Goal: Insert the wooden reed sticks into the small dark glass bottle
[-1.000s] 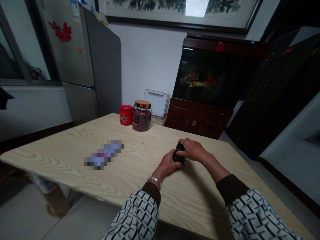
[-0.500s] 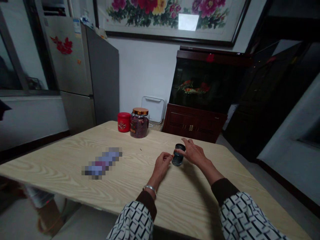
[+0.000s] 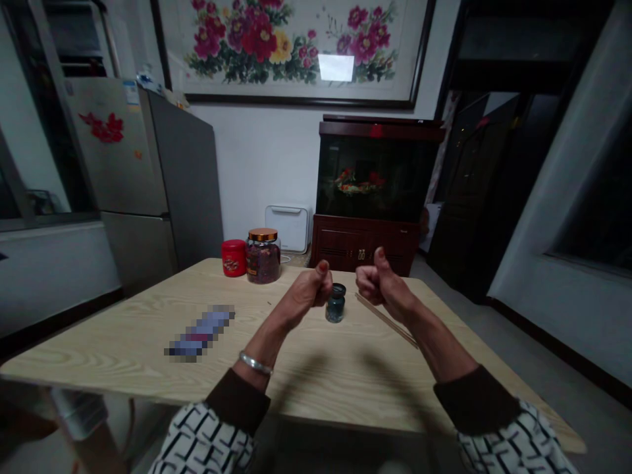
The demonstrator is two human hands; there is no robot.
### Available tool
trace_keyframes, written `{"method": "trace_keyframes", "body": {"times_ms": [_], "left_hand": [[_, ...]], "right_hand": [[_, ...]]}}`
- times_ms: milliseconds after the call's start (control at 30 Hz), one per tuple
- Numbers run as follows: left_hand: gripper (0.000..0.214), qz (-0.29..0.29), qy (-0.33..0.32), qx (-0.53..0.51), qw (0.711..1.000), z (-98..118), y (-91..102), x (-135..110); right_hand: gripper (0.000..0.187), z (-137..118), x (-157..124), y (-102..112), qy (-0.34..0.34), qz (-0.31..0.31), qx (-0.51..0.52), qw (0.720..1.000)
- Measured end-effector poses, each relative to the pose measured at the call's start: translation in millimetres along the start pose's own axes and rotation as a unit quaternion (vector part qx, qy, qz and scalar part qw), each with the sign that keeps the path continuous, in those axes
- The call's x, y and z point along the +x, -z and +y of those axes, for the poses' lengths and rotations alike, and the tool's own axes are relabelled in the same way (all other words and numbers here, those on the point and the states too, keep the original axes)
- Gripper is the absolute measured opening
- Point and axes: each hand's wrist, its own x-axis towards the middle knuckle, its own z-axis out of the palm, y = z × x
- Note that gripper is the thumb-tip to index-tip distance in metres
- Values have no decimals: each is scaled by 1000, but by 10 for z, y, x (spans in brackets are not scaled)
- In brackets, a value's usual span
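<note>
A small dark glass jar [image 3: 336,303] with a black lid stands upright on the light wooden table [image 3: 148,329]. My left hand [image 3: 309,289] is raised just left of the jar, curled in a fist with the thumb pointing up and nothing in it. My right hand [image 3: 380,283] hovers just right of the jar in the same fist with its thumb up, also holding nothing. Neither hand touches the jar.
A red tin [image 3: 234,257] and a glass jar with a copper lid [image 3: 263,247] stand at the table's far edge. A blurred flat item [image 3: 200,332] lies at left. Thin sticks [image 3: 388,320] lie right of the small jar. A fridge [image 3: 143,171] and fish tank [image 3: 375,172] stand behind.
Both hands have let go of the small jar, risen off the table and closed into thumbs-up fists on either side of it. The camera has tilted upward.
</note>
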Motion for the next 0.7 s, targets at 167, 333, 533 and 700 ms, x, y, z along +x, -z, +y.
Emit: {"method": "trace_keyframes", "body": {"times_ms": [167,333,533,700], "left_hand": [[78,-117,-13,-130,985,849,82,192],[76,-238,23,-264,934,538,107,172],[74,-247,80,-370,892,-358,244,124],[74,-243,95,-353,898,-475,297,253]], "right_hand": [[74,-797,159,137,31,-136,118,983],[78,-339,173,147,10,-236,216,948],[76,586,103,284,-33,-204,307,929],[77,718,170,436,-56,-191,302,932]]}}
